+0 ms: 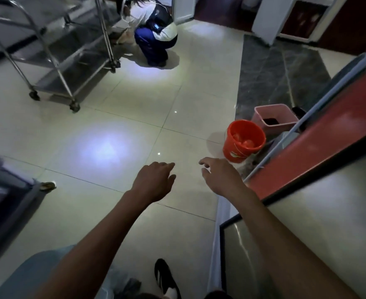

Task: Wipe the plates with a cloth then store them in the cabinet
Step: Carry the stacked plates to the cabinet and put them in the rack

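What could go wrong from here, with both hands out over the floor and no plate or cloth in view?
1. The orange bucket stands on the floor just beyond the right hand; a step or reach that way might knock it over.
2. A person crouching beside the steel trolley is in the walkway ahead, so a collision seems possible in this dim light.
3. Left hand and right hand hold nothing; the wiping may be delayed.
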Action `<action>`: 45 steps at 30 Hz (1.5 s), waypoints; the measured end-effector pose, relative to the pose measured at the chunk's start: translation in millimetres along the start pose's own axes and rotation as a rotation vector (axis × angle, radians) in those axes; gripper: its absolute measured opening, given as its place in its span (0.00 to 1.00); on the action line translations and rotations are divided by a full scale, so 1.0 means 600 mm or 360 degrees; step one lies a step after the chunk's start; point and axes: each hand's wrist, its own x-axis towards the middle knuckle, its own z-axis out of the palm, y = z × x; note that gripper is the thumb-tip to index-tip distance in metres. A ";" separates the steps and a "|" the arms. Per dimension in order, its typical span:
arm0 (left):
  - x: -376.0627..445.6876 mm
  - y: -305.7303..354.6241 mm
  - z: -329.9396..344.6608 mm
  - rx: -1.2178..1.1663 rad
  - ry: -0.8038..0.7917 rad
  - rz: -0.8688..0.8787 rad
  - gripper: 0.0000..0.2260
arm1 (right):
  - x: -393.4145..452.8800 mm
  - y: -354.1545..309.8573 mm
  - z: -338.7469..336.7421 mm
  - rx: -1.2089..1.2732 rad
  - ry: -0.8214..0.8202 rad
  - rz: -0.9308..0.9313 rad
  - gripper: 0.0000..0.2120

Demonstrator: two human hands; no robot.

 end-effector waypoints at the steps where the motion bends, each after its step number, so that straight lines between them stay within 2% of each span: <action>1: 0.011 -0.014 -0.009 0.0044 0.0005 0.0008 0.19 | 0.018 -0.013 -0.001 -0.0013 -0.0005 -0.0030 0.16; 5: 0.049 -0.074 -0.041 0.0120 0.0080 -0.0048 0.18 | 0.097 -0.071 -0.001 -0.0113 -0.0047 -0.0221 0.17; 14: 0.086 -0.218 -0.087 0.0083 0.0125 -0.0445 0.18 | 0.282 -0.191 0.017 -0.0191 -0.0204 -0.0566 0.16; 21: 0.131 -0.336 -0.157 0.0067 0.0191 -0.0827 0.23 | 0.453 -0.313 0.012 -0.0082 -0.0334 -0.0889 0.16; 26: 0.095 -0.411 -0.175 -0.0043 0.0320 -0.1232 0.23 | 0.538 -0.438 0.025 -0.0072 -0.0417 -0.1177 0.16; 33: 0.001 -0.517 -0.193 -0.0289 0.0569 -0.1671 0.18 | 0.571 -0.658 0.080 -0.0083 -0.0602 -0.1580 0.16; 37: -0.045 -0.599 -0.192 -0.0404 0.0715 -0.1902 0.22 | 0.561 -0.783 0.152 -0.0104 -0.0734 -0.1744 0.16; 42: -0.106 -0.725 -0.210 -0.0476 0.0875 -0.2028 0.18 | 0.544 -0.952 0.222 -0.0214 -0.0836 -0.1872 0.17; 45: -0.140 -0.784 -0.221 -0.0435 0.0846 -0.2045 0.14 | 0.541 -1.026 0.239 -0.0182 -0.0817 -0.1919 0.17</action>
